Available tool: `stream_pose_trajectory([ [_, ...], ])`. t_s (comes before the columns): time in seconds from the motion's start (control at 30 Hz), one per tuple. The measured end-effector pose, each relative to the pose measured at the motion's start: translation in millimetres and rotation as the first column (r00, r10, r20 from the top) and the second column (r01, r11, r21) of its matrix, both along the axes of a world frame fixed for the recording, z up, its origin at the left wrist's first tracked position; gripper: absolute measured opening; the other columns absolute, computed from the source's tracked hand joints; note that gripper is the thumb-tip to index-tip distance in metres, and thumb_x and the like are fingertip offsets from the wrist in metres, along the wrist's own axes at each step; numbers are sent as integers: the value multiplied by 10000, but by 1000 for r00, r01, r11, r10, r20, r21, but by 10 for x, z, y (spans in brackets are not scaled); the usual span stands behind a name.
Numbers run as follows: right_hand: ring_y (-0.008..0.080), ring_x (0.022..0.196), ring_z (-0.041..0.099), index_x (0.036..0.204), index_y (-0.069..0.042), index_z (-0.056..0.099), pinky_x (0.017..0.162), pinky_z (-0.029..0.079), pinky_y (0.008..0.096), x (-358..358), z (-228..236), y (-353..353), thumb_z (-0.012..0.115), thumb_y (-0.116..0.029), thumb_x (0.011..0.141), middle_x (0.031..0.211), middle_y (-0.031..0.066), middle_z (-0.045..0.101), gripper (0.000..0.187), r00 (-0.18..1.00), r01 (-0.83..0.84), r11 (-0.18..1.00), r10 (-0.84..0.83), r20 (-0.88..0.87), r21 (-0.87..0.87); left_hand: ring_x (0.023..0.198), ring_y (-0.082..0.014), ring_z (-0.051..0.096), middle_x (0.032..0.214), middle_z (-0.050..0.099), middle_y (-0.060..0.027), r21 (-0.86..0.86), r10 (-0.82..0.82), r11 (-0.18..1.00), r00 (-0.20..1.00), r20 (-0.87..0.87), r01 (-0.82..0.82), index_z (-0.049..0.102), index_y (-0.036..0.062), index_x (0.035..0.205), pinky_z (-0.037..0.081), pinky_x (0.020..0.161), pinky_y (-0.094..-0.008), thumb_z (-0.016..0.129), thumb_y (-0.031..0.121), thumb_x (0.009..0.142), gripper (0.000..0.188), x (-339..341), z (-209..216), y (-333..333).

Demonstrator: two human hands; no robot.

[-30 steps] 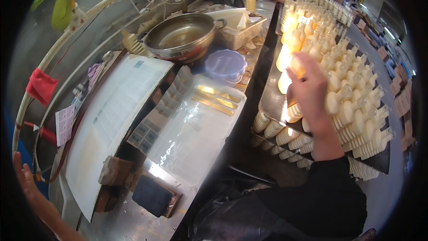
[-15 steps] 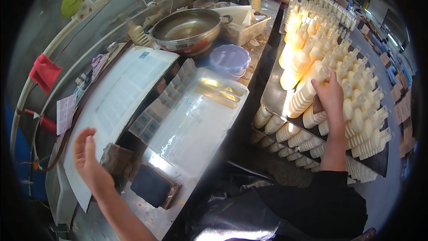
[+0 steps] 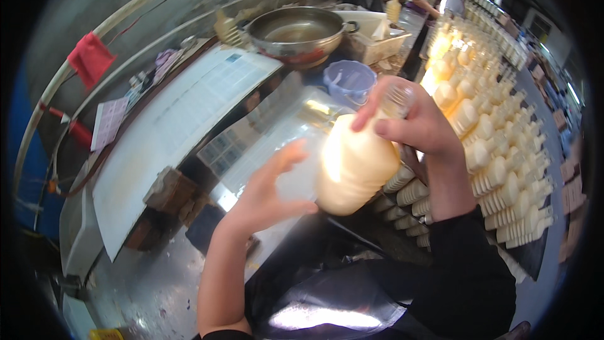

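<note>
The right hand (image 3: 418, 123) is wrapped around the neck and shoulder of a cream-coloured bottle (image 3: 355, 170), holding it tilted, neck toward the upper right, above the near edge of the worktop (image 3: 167, 286). The left hand (image 3: 264, 192) is spread, thumb well apart from the fingers, beside the bottle's base; whether it touches cannot be told. Similar bottles (image 3: 503, 170) stand in rows to the right.

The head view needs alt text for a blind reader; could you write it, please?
A person's right hand grips a cream-coloured bottle, the open left hand beside it. Nearby are a white board and metal pan; rows of similar bottles fill the right.
</note>
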State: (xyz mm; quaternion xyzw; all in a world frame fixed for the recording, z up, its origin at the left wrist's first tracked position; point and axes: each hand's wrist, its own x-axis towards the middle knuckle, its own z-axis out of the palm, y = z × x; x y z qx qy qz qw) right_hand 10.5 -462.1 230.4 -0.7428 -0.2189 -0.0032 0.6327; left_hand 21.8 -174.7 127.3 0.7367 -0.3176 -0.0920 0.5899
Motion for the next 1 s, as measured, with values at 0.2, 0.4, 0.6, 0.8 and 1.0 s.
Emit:
stream_pose_trajectory([
  [0.2,85,498,597,1350,20,534,442,470,228,842,-385,1188,640,-337,1006,939,90,724,506,912,-305,940,334,-237,153,1250,-232,595,1361,604,-131,-398,79,867,871,-485,-300,388,15,1520,488,1052,-393,863,167,716,946,-313,-305,420],
  [0.4,185,1011,631,1481,24,452,830,496,308,708,-1300,2112,659,-385,980,1299,171,651,680,839,-468,872,390,-379,-140,1218,-230,598,1346,580,-146,-203,677,517,542,-497,-832,382,-2,1475,498,1041,-396,796,161,840,776,-620,-630,1000],
  [0.6,291,1213,639,1416,8,553,1017,496,386,608,-1830,2739,697,-393,921,1307,204,663,653,791,-499,859,398,-464,-112,1313,-291,531,1472,476,-196,-50,785,389,359,-506,-920,178,1,1605,466,1087,-409,793,162,841,994,-695,-803,1369],
  [0.8,272,1126,685,1415,-16,563,962,521,372,582,-2007,2711,658,-303,964,1233,200,699,543,762,-445,895,393,-514,24,1400,-305,446,1540,401,-201,109,842,401,319,-435,-910,102,27,1640,397,1151,-409,818,179,765,1140,-695,-781,1348],
  [1.0,234,761,715,1131,-59,740,694,561,345,573,-2202,1872,644,-188,966,908,123,737,230,985,-154,879,174,3,-452,1400,-332,459,1566,384,-217,76,876,352,300,-378,-933,82,83,1654,397,1155,-429,726,92,775,1090,-767,-830,1290],
])
